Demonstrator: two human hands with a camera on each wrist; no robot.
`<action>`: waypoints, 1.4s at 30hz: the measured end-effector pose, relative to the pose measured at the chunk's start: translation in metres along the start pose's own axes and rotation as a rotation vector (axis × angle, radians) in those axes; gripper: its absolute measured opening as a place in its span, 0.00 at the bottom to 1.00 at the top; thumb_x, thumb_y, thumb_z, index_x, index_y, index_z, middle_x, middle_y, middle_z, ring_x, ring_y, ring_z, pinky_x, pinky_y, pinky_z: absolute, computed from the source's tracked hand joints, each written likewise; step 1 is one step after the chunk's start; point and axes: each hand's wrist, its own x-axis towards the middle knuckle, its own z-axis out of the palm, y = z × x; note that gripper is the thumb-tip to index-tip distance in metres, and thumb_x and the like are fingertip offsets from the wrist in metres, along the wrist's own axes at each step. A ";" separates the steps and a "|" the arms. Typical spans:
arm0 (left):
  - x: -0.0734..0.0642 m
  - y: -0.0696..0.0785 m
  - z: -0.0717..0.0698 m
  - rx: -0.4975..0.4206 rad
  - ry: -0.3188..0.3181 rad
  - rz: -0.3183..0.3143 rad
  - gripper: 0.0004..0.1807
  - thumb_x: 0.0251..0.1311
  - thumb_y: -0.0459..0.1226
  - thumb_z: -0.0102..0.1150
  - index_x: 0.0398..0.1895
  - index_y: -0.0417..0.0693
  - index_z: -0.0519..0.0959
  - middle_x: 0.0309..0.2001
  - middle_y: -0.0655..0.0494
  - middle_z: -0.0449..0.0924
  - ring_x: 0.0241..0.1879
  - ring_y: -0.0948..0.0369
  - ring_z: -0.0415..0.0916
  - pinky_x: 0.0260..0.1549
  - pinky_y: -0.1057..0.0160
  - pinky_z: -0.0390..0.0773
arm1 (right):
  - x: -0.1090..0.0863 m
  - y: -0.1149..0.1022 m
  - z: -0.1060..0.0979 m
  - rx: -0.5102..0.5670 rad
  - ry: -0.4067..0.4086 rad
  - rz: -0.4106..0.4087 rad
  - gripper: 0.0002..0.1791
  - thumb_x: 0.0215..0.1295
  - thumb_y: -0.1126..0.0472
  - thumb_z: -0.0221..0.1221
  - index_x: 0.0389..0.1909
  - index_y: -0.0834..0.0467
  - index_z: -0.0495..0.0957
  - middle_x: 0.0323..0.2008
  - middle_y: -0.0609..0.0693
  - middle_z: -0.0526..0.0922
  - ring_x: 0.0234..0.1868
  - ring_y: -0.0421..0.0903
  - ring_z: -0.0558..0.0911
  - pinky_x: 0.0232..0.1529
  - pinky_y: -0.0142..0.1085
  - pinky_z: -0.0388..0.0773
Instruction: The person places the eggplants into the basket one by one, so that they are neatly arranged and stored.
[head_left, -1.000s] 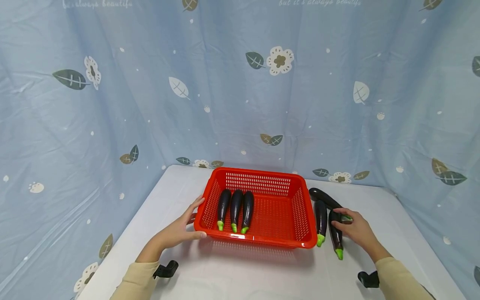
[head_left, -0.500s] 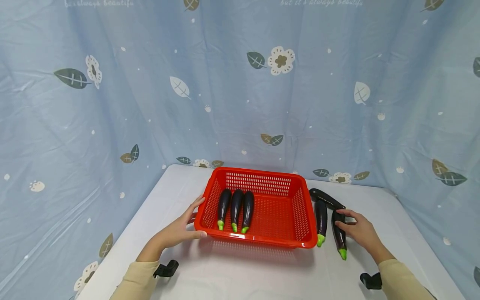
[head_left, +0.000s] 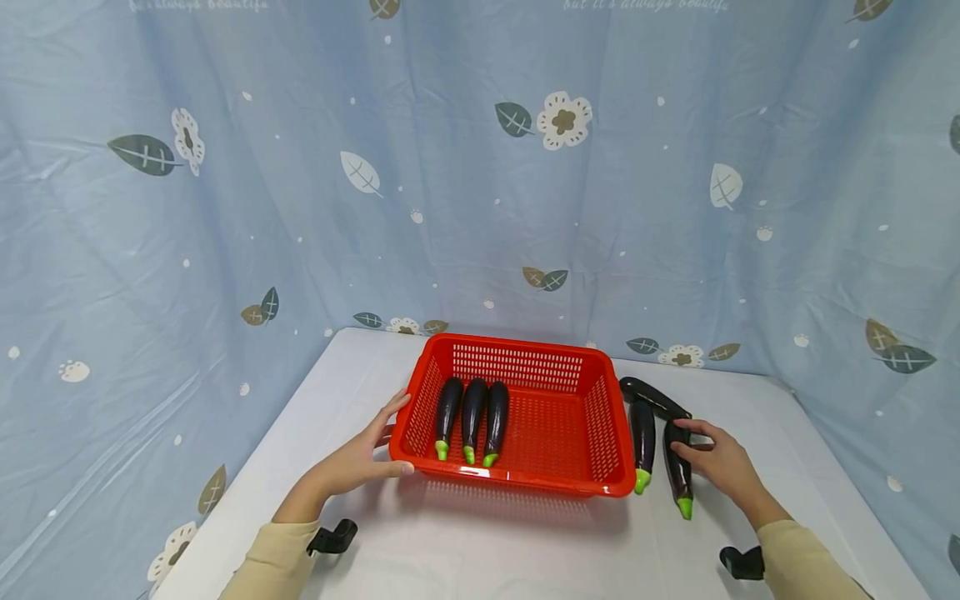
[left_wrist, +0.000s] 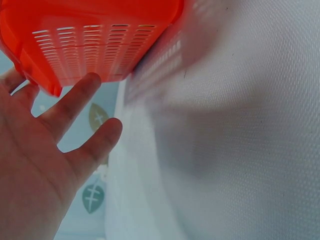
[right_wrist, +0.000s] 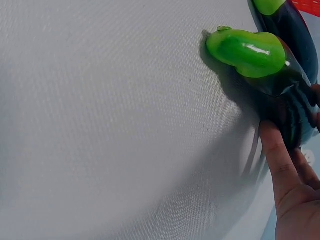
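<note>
A red plastic basket (head_left: 540,425) stands mid-table in the head view, with three dark purple eggplants (head_left: 472,412) side by side in its left part. My left hand (head_left: 352,462) is at the basket's left end, fingers spread and fairly straight, fingertips right at the rim. To the right of the basket, my right hand (head_left: 720,467) grips an eggplant (head_left: 680,479) between thumb and fingers near its upper end. Its green stem end (right_wrist: 252,52) points toward the near side, low over the white cloth in the right wrist view.
Another eggplant (head_left: 642,437) lies close along the basket's right side. Behind it a further eggplant (head_left: 652,396) lies slanted, its near end by my right fingers. A white cloth (head_left: 450,550) covers the table, and a blue patterned curtain (head_left: 480,208) hangs behind.
My right hand and the gripped eggplant have shifted slightly right. The slanted eggplant's green end, seen earlier, is now hidden. My left hand and the basket look unmoved.
</note>
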 end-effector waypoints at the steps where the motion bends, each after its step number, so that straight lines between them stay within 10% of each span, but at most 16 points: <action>1: 0.000 0.000 0.000 0.000 0.000 0.000 0.58 0.58 0.46 0.73 0.83 0.66 0.43 0.83 0.60 0.33 0.71 0.38 0.62 0.60 0.32 0.70 | 0.000 0.000 0.000 0.001 -0.002 0.004 0.34 0.69 0.49 0.64 0.70 0.60 0.68 0.68 0.74 0.63 0.58 0.69 0.76 0.47 0.51 0.85; 42: 0.000 0.002 0.001 0.002 0.005 -0.027 0.57 0.57 0.47 0.73 0.83 0.66 0.43 0.83 0.60 0.34 0.71 0.38 0.61 0.60 0.33 0.71 | 0.007 -0.025 -0.006 0.029 0.010 -0.073 0.36 0.71 0.45 0.62 0.73 0.58 0.67 0.70 0.71 0.65 0.61 0.70 0.75 0.53 0.56 0.81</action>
